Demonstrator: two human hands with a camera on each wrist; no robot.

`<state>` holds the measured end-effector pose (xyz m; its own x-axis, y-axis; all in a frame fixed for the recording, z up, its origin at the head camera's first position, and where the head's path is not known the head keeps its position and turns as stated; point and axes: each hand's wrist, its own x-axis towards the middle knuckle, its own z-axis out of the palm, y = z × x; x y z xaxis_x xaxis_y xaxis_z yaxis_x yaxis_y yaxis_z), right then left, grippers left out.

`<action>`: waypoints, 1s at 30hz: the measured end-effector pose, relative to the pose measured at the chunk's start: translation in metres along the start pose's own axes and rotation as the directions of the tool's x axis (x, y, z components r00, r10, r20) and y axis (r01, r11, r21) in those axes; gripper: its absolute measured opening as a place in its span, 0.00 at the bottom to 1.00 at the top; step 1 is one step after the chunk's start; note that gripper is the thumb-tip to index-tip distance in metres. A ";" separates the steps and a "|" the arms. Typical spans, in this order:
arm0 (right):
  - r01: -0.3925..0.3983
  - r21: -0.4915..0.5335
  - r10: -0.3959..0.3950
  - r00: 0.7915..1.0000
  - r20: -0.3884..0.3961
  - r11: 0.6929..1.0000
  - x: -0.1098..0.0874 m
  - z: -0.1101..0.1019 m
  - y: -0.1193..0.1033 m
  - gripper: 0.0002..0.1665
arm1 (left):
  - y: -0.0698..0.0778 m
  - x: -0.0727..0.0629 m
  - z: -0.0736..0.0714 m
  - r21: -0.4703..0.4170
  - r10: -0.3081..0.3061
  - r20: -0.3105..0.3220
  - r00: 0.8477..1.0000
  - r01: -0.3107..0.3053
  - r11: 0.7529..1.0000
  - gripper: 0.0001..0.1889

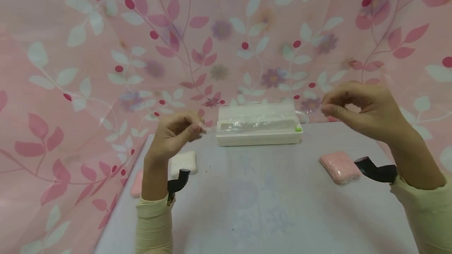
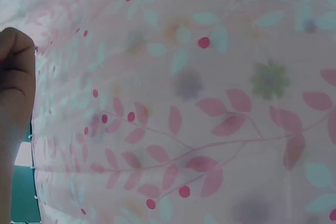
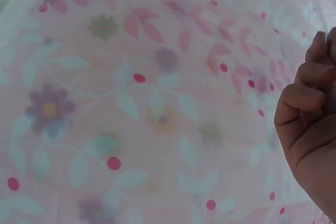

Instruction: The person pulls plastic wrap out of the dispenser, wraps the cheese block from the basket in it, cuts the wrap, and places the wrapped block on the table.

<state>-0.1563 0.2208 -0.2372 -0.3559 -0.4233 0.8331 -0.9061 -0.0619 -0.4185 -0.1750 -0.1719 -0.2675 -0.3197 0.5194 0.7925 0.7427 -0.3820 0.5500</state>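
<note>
Sleeves (image 1: 421, 211) come closest; past them, my left hand (image 1: 173, 136) and right hand (image 1: 367, 111) hang well apart above the desk (image 1: 212, 207), fingers and thumb of each pinching an end of clear film (image 1: 259, 124). It lies directly between them, long axis side to side, rising slightly to my right. Behind it stands the box (image 1: 259, 139), roughly parallel, its end nearer my left fingers. Lower down, a white pack (image 1: 185, 162) lies left, a pink pack (image 1: 340, 167) right.
</note>
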 end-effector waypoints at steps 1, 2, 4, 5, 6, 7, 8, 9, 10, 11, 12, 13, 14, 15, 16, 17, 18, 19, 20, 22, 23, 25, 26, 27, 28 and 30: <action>0.004 0.020 -0.005 0.998 0.057 1.000 -0.005 0.000 -0.002 0.12 | 0.001 -0.006 0.000 -0.030 -0.013 0.082 0.997 0.015 0.999 0.07; -0.009 0.031 0.005 0.992 0.123 0.999 -0.010 0.000 -0.003 0.10 | 0.002 -0.012 0.000 -0.053 -0.030 0.158 0.987 0.038 0.998 0.06; -0.044 0.071 0.024 0.966 0.259 0.997 -0.022 0.000 0.000 0.05 | 0.002 -0.022 0.000 -0.069 -0.080 0.304 0.949 0.106 0.992 0.04; -0.087 0.104 0.048 0.943 0.328 0.991 -0.029 0.001 0.001 0.08 | 0.002 -0.027 0.001 -0.080 -0.116 0.368 0.922 0.156 0.985 0.04; -0.135 0.144 0.069 0.916 0.395 0.980 -0.037 0.003 0.004 0.12 | 0.002 -0.032 0.003 -0.080 -0.157 0.428 0.890 0.211 0.974 0.04; -0.193 0.183 0.089 0.883 0.460 0.964 -0.044 0.005 0.007 0.16 | 0.001 -0.037 0.005 -0.077 -0.201 0.480 0.854 0.269 0.960 0.05; -0.254 0.197 0.119 0.847 0.519 0.947 -0.051 0.007 0.009 0.18 | 0.000 -0.042 0.008 -0.074 -0.242 0.529 0.813 0.328 0.942 0.06; -0.303 0.214 0.134 0.812 0.568 0.929 -0.059 0.011 0.012 0.20 | -0.002 -0.047 0.011 -0.071 -0.281 0.575 0.769 0.389 0.919 0.07; -0.351 0.225 0.150 0.778 0.610 0.909 -0.066 0.015 0.015 0.19 | -0.004 -0.052 0.015 -0.073 -0.317 0.613 0.723 0.452 0.889 0.07; -0.409 0.223 0.178 0.739 0.649 0.885 -0.074 0.019 0.016 0.17 | -0.007 -0.057 0.019 -0.066 -0.347 0.646 0.680 0.503 0.862 0.07; -0.452 0.202 0.207 0.703 0.680 0.869 -0.081 0.023 0.018 0.15 | -0.010 -0.062 0.023 -0.056 -0.369 0.676 0.638 0.544 0.837 0.06; -0.500 0.198 0.227 0.665 0.712 0.843 -0.088 0.028 0.020 0.12 | -0.014 -0.067 0.028 -0.053 -0.381 0.706 0.597 0.581 0.812 0.05; -0.534 0.181 0.248 0.632 0.734 0.826 -0.094 0.032 0.022 0.10 | -0.018 -0.071 0.032 -0.046 -0.389 0.735 0.555 0.613 0.789 0.05; -0.565 0.180 0.255 0.604 0.755 0.805 -0.101 0.037 0.025 0.08 | -0.023 -0.076 0.037 -0.040 -0.394 0.763 0.513 0.645 0.763 0.05; -0.609 0.175 0.272 0.569 0.776 0.773 -0.108 0.042 0.028 0.07 | -0.028 -0.081 0.042 -0.032 -0.393 0.790 0.470 0.672 0.740 0.05; -0.647 0.177 0.281 0.539 0.794 0.742 -0.115 0.048 0.032 0.05 | -0.034 -0.086 0.047 -0.017 -0.392 0.818 0.421 0.700 0.714 0.06; -0.676 0.190 0.273 0.516 0.812 0.712 -0.122 0.053 0.037 0.04 | -0.039 -0.091 0.053 -0.004 -0.389 0.846 0.366 0.733 0.680 0.06; -0.718 0.207 0.262 0.483 0.836 0.665 -0.129 0.060 0.042 0.04 | -0.046 -0.097 0.059 0.003 -0.380 0.871 0.311 0.770 0.638 0.06; -0.752 0.209 0.255 0.450 0.856 0.625 -0.137 0.066 0.046 0.04 | -0.052 -0.103 0.065 0.016 -0.371 0.892 0.256 0.805 0.593 0.06; -0.819 0.197 0.236 0.372 0.898 0.539 -0.153 0.078 0.055 0.07 | -0.065 -0.116 0.079 0.048 -0.355 0.921 0.158 0.859 0.509 0.06; -0.839 0.185 0.224 0.337 0.915 0.511 -0.161 0.084 0.059 0.08 | -0.071 -0.122 0.084 0.061 -0.348 0.930 0.122 0.879 0.473 0.06; -0.868 0.144 0.218 0.275 0.936 0.475 -0.176 0.093 0.065 0.09 | -0.083 -0.135 0.093 0.076 -0.342 0.937 0.071 0.915 0.396 0.06; -0.871 0.136 0.213 0.262 0.941 0.473 -0.183 0.098 0.068 0.09 | -0.088 -0.141 0.097 0.087 -0.347 0.937 0.051 0.924 0.371 0.06; -0.866 0.139 0.205 0.265 0.942 0.480 -0.190 0.102 0.071 0.09 | -0.092 -0.146 0.100 0.095 -0.353 0.935 0.037 0.932 0.350 0.07; -0.861 0.145 0.201 0.272 0.941 0.488 -0.196 0.105 0.073 0.08 | -0.096 -0.152 0.102 0.100 -0.358 0.934 0.025 0.940 0.327 0.07; -0.851 0.156 0.204 0.291 0.935 0.501 -0.207 0.112 0.077 0.07 | -0.102 -0.161 0.104 0.124 -0.374 0.927 -0.008 0.950 0.285 0.07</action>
<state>-0.1270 0.2024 -0.4821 -0.0751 -0.9807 -0.1808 -0.1154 0.1886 -0.9752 -0.1383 -0.1366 -0.4786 0.2706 0.8474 -0.4568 -0.0192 0.4792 0.8775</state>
